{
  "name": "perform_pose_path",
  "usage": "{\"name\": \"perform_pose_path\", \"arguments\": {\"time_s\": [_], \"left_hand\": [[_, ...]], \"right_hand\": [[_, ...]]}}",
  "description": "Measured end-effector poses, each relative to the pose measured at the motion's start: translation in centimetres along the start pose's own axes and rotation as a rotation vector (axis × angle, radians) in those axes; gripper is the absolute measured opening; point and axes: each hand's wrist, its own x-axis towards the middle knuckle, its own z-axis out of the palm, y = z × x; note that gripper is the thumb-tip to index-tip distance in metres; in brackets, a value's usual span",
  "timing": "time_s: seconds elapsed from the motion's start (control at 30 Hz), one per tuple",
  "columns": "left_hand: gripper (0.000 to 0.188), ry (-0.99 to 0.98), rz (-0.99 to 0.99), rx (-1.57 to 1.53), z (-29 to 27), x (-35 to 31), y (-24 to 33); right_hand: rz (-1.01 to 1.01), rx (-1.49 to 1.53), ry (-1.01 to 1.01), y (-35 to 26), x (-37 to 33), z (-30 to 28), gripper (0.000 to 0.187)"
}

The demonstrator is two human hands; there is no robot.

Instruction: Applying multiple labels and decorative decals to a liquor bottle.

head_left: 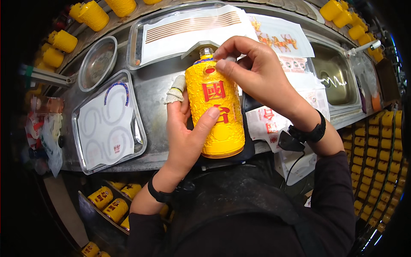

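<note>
A yellow embossed bottle [227, 137] with red characters and a clear glass neck lies tilted before me, its neck pointing away. My left hand [184, 135] is closed round its left side, thumb across the front; one finger wears a whitish wrap [175, 91]. At the bottle's shoulder, a blue patterned band [204, 61] circles the base of the neck. My right hand [261, 66] presses thumb and fingers together at the right of that band. Something whitish shows between those fingers, too hidden to name.
A metal tray [136, 124] with a white sheet and one blue curved strip lies left, beside a steel bowl [98, 64]. Farther back, another tray [133, 47] holds brown strips. Orange-gold decals [278, 42] and a sink [338, 77] are right. Yellow bottles [114, 210] fill racks around.
</note>
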Motion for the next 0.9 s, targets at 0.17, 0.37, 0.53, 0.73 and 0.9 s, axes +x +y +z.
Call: {"name": "perform_pose_path", "arguments": {"time_s": [0.17,0.37,0.53,0.73,0.9], "left_hand": [[0.073,-0.015,-0.043,-0.082,-0.8,-0.3,0.1],[0.075,-0.040,-0.005,-0.014,-1.0,-0.4,-0.5],[0.076,-0.029,-0.044,-0.009,-1.0,-0.4,-0.3],[0.076,-0.041,-0.037,-0.078,-1.0,-0.6,-0.2],[0.079,-0.050,-0.059,0.006,-1.1,-0.7,-0.1]], "right_hand": [[0.169,0.193,0.063,1.4,-3.1,-0.2,0.027],[0.338,0.336,0.038,1.1,-7.0,0.7,0.052],[0.358,0.381,0.027,1.1,-7.0,0.6,0.054],[0.332,0.434,0.028,1.2,-7.2,0.7,0.057],[0.319,0.284,0.002,0.7,-7.4,0.4,0.061]]}}
